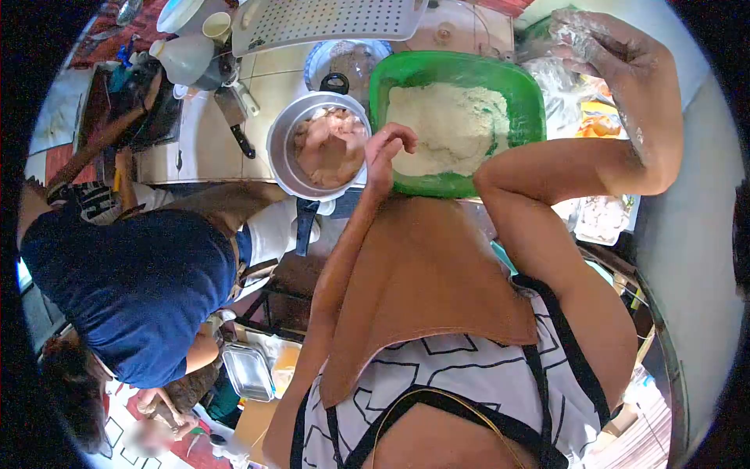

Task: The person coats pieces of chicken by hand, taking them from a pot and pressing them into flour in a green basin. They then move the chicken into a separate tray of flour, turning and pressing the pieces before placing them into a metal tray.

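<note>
My left hand is held between the pot and the basin, its fingers curled in together and nothing seen in them. Just left of it, a metal pot with black handles contains pale pieces of raw meat. To its right is a green basin with a broad heap of white flour. My right hand, coated with flour, is raised at the upper right beside a clear plastic bag. Its fingers are bent closed, and what they may hold is hidden.
A perforated light tray lies behind the basin, near a patterned bowl. On the tiled counter at left are a black-handled knife and a plastic jug. A person in a dark blue shirt works close by on my left.
</note>
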